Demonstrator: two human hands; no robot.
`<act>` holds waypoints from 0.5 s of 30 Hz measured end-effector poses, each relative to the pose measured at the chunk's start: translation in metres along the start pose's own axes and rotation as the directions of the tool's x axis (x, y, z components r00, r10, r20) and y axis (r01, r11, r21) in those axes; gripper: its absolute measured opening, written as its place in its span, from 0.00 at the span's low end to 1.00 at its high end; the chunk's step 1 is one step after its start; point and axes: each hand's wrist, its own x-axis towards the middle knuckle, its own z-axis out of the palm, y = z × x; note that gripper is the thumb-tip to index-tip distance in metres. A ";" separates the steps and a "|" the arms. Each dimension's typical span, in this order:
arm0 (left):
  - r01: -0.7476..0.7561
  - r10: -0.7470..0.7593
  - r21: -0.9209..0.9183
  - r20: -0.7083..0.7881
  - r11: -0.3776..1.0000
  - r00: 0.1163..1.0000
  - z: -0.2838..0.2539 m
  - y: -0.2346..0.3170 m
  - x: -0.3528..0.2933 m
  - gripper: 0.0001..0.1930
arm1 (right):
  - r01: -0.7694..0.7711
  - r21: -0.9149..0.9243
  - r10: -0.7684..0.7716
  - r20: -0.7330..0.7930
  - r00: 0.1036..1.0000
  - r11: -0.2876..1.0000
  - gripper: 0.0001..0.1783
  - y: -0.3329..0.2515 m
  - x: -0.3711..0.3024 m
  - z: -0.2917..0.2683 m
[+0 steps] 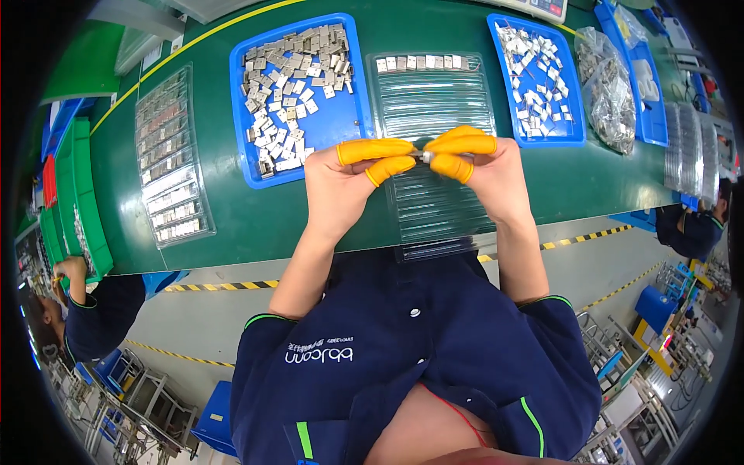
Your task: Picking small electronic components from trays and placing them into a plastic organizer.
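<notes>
My left hand [349, 174] and my right hand [484, 167] meet over a clear ribbed plastic tray [442, 190], with yellow finger cots on the fingertips. Both are closed in a pinch. Between the fingertips shows a small white-and-silver piece [425, 156], mostly covered, apparently touched by both hands. Along the far edge of the tray sits a row of small white-and-metal connectors [418, 63]. A blue bin [339, 128] of loose metal connector pieces stands beyond my left hand. Past my right hand, another blue bin [554, 138] holds small white pieces, some with thin red wires.
A filled clear tray [172, 167] lies at the left of the green table [256, 221]. Clear plastic bags [608, 101] of parts lie at the right, near stacked clear trays [690, 147]. A co-worker's hand [71, 269] is by a green bin [84, 201] at far left.
</notes>
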 end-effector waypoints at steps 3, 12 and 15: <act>-0.020 0.019 0.039 0.040 0.999 0.999 -0.005 0.001 -0.002 0.09 | 0.022 0.029 -0.025 0.089 0.996 0.999 0.14 0.002 -0.001 -0.001; 0.130 -0.106 -0.143 0.162 0.981 0.981 -0.011 0.001 0.001 0.10 | -0.060 0.160 0.036 0.149 0.988 0.985 0.10 0.004 0.003 0.017; 0.074 -0.070 -0.201 0.027 0.977 0.997 -0.010 -0.003 0.003 0.10 | 0.157 0.046 -0.157 0.002 0.988 0.987 0.08 0.001 0.010 0.026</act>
